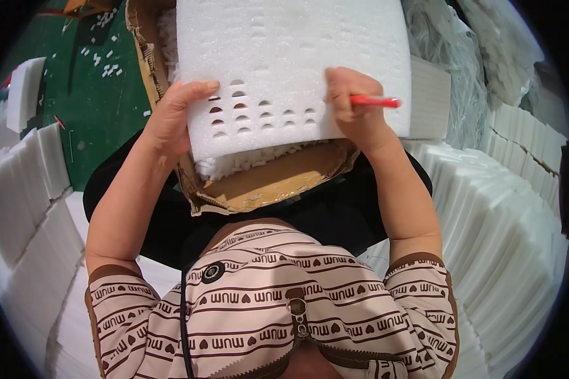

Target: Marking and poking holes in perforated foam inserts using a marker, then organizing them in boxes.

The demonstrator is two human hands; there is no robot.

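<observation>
A white foam sheet (284, 57) lies tilted over an open cardboard box (272, 184). Half-round slots run in rows across its near left part, and some of them show dark through the foam. Fainter slot outlines cover the far part. My left hand (171, 117) grips the sheet's left edge, thumb on top and fingers hidden beneath. On the right side of the sheet, my right hand (358, 104) is closed around a slim red pen-shaped tool (380, 101). Its red end sticks out to the right; the working end is hidden by my fingers. Small white foam plugs (234, 165) fill the box below.
Stacked white foam sheets (480, 208) stand at the right, with more foam stacks (25, 196) at the left. Clear plastic film (449, 69) bunches at the far right. Foam scraps (110, 68) are scattered over the green floor (98, 151).
</observation>
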